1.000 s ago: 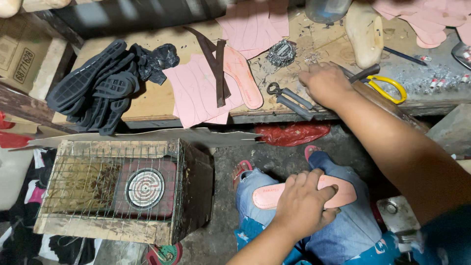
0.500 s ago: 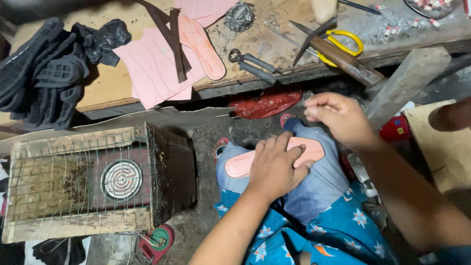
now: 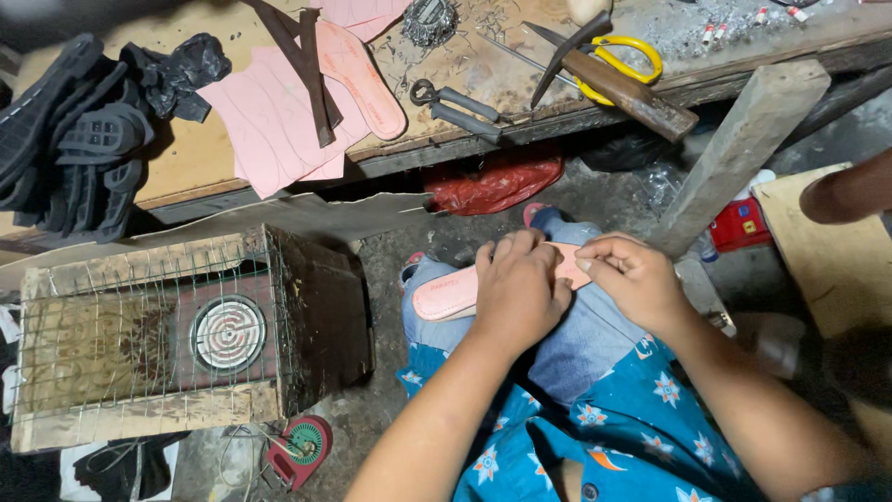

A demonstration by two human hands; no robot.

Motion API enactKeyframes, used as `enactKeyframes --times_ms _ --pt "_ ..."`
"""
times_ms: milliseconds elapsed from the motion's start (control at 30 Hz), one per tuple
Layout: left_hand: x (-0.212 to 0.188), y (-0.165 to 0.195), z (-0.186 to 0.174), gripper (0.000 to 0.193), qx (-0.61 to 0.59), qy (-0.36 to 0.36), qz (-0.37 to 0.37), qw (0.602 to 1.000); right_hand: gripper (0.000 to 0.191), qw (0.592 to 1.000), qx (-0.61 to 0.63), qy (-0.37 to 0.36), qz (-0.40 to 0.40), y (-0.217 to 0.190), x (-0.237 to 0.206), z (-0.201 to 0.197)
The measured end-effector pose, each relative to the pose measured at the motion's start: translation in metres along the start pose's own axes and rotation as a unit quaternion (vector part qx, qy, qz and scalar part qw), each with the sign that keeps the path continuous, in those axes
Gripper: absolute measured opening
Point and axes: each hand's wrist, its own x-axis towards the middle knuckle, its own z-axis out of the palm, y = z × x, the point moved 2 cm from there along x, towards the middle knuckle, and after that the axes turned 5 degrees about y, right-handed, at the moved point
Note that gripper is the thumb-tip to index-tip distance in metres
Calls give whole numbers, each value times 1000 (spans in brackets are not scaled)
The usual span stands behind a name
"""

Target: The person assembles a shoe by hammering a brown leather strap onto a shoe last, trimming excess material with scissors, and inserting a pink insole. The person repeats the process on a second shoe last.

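Insole (image 3: 446, 295) on knee (under hands (image 3: 520, 290))

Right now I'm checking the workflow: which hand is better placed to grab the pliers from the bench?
Probably the right hand: it only pinches the pink insole's end, while the left hand presses it down. The pliers lie ahead.

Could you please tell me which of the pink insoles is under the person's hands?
The insole on the lap, pressed by both hands; the other insole lies untouched on the bench.

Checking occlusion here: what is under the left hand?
The left hand presses a pink insole onto the jeans-clad knee. The insole's middle is covered; the right hand pinches its far end.
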Motion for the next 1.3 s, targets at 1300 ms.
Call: enactKeyframes --times_ms 1300 --pt "0 0 15 7 -76 66 -77 992 31 860 -341 85 -370 -81 45 -35"
